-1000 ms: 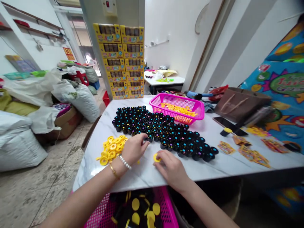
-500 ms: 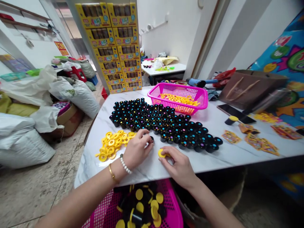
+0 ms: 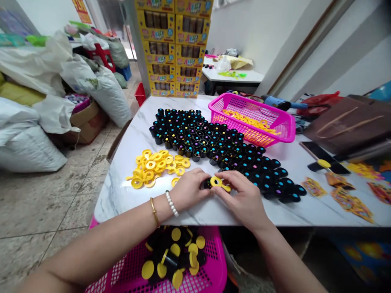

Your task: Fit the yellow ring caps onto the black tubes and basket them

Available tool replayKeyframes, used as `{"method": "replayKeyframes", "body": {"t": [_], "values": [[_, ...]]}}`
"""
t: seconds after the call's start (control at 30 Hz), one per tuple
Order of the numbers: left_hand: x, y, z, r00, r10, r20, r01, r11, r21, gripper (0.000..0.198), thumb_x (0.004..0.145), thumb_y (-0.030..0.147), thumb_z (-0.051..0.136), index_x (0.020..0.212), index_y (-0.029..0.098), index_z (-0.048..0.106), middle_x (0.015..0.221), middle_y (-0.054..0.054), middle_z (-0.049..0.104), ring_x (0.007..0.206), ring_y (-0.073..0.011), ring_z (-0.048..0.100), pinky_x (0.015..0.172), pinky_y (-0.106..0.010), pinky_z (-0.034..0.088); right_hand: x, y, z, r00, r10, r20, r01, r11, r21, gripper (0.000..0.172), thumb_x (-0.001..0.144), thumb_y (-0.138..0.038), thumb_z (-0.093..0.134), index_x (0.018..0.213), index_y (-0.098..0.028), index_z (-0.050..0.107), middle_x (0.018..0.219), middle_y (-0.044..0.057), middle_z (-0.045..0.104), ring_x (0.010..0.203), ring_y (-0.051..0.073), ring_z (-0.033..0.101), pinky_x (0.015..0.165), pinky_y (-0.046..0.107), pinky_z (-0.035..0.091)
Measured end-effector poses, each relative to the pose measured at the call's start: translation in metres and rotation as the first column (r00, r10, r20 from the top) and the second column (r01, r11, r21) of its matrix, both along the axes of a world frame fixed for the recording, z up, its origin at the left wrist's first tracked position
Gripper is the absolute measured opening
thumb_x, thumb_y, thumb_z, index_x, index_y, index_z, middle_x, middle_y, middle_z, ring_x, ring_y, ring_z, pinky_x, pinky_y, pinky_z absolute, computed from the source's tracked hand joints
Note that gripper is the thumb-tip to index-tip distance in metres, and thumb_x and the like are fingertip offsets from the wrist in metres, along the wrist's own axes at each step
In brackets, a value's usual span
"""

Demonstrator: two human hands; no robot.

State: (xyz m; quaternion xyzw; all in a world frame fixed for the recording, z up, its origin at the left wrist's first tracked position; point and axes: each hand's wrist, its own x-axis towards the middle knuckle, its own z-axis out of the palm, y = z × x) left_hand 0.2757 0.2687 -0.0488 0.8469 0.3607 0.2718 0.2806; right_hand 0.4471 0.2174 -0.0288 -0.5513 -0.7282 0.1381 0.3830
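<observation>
My left hand is closed around a small black cup at the table's front edge. My right hand pinches a yellow ring with a tab against the cup's end; whether the two are joined I cannot tell. Left of my hands lies a loose pile of yellow rings. Behind them stand many black cups in a packed group, with blue, yellow, pink and purple dots on top. Below the table edge, a pink basket holds black cylinders with yellow discs.
At the back right of the table is a pink basket of yellow rings. Stacked yellow boxes stand behind the cups. To the right lie a phone, orange packets and a brown paper bag. White sacks fill the left floor.
My hands have come together, bringing the yellow ring in my right hand to the black cup in my left. The camera view has tilted down and shifted left.
</observation>
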Motion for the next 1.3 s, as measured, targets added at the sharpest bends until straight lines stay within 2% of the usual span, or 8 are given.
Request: {"method": "replayKeyframes", "body": {"t": [0.3, 0.47, 0.57, 0.67, 0.83, 0.97, 1.17, 1.3], "values": [[0.000, 0.002, -0.002, 0.998, -0.019, -0.068, 0.017, 0.999, -0.030, 0.022, 0.082, 0.034, 0.063, 0.095, 0.018, 0.069, 0.081, -0.004, 0.058, 0.074, -0.0170, 0.056, 0.067, -0.027, 0.043, -0.001, 0.006, 0.006, 0.990, 0.090, 0.110, -0.080, 0.992, -0.095, 0.021, 0.082, -0.026, 0.064, 0.102, -0.023, 0.068, 0.095, 0.006, 0.066, 0.081, 0.020, 0.063, 0.072, 0.032, 0.052], [-0.010, 0.000, 0.012, 0.992, -0.117, -0.050, 0.111, 0.988, -0.109, 0.021, 0.078, 0.013, 0.056, 0.095, 0.017, 0.068, 0.073, -0.003, 0.062, 0.067, -0.0153, 0.056, 0.062, -0.026, 0.041, 0.000, 0.009, 0.007, 0.993, 0.078, 0.089, -0.063, 0.986, -0.153, 0.021, 0.080, -0.029, 0.066, 0.100, -0.022, 0.069, 0.092, 0.006, 0.067, 0.076, 0.019, 0.063, 0.067, 0.031, 0.052], [-0.013, 0.000, 0.022, 0.984, -0.152, 0.094, 0.178, 0.872, -0.457, 0.024, 0.084, 0.016, 0.046, 0.100, 0.017, 0.064, 0.066, 0.001, 0.062, 0.049, -0.0095, 0.052, 0.049, -0.021, 0.037, -0.001, 0.008, 0.005, 0.996, 0.068, 0.064, -0.058, 0.987, -0.149, 0.022, 0.081, -0.029, 0.066, 0.101, -0.022, 0.070, 0.090, 0.005, 0.067, 0.076, 0.018, 0.063, 0.066, 0.030, 0.051], [-0.007, 0.004, 0.024, 0.984, -0.033, 0.174, 0.145, 0.714, -0.685, 0.029, 0.092, 0.035, 0.039, 0.093, 0.015, 0.060, 0.064, 0.000, 0.061, 0.039, -0.0072, 0.047, 0.038, -0.019, 0.032, -0.001, 0.006, 0.001, 0.998, 0.056, 0.033, -0.050, 0.988, -0.148, 0.022, 0.081, -0.030, 0.067, 0.102, -0.022, 0.070, 0.087, 0.004, 0.065, 0.075, 0.018, 0.061, 0.066, 0.029, 0.049], [0.003, 0.009, 0.017, 0.992, 0.062, 0.105, 0.020, 0.768, -0.641, 0.029, 0.087, 0.044, 0.050, 0.079, 0.017, 0.055, 0.051, 0.004, 0.053, 0.035, -0.0078, 0.044, 0.034, -0.017, 0.029, 0.000, 0.002, -0.012, 0.976, 0.025, -0.214, -0.069, 0.978, -0.197, 0.027, 0.081, -0.032, 0.067, 0.105, -0.022, 0.069, 0.098, 0.006, 0.065, 0.085, 0.020, 0.063, 0.072, 0.032, 0.053], [0.001, 0.006, 0.015, 0.993, 0.055, 0.109, 0.023, 0.797, -0.604, 0.029, 0.087, 0.042, 0.048, 0.075, 0.017, 0.054, 0.050, 0.005, 0.053, 0.036, -0.0073, 0.045, 0.036, -0.017, 0.031, -0.005, 0.000, -0.016, 0.851, -0.134, -0.507, -0.102, 0.906, -0.410, 0.026, 0.084, -0.040, 0.062, 0.091, -0.016, 0.067, 0.072, 0.003, 0.065, 0.054, 0.013, 0.062, 0.052, 0.027, 0.054], [0.002, 0.003, 0.016, 0.997, 0.018, 0.080, 0.031, 0.824, -0.566, 0.030, 0.089, 0.038, 0.047, 0.069, 0.016, 0.052, 0.049, 0.005, 0.049, 0.038, -0.0064, 0.044, 0.041, -0.018, 0.031, -0.024, -0.010, -0.011, 0.766, -0.293, -0.572, -0.035, 0.870, -0.493, 0.025, 0.083, -0.043, 0.062, 0.080, -0.020, 0.053, 0.050, -0.004, 0.060, 0.040, 0.013, 0.060, 0.040, 0.022, 0.048], [-0.003, -0.003, 0.015, 0.996, 0.024, 0.083, 0.013, 0.908, -0.419, 0.026, 0.091, 0.035, 0.046, 0.080, 0.016, 0.059, 0.060, 0.002, 0.055, 0.052, -0.0090, 0.048, 0.048, -0.020, 0.034, -0.028, -0.011, -0.011, 0.763, -0.294, -0.575, -0.065, 0.851, -0.521, 0.026, 0.085, -0.046, 0.057, 0.082, -0.021, 0.052, 0.045, -0.007, 0.056, 0.034, 0.012, 0.055, 0.035, 0.020, 0.043]]}}
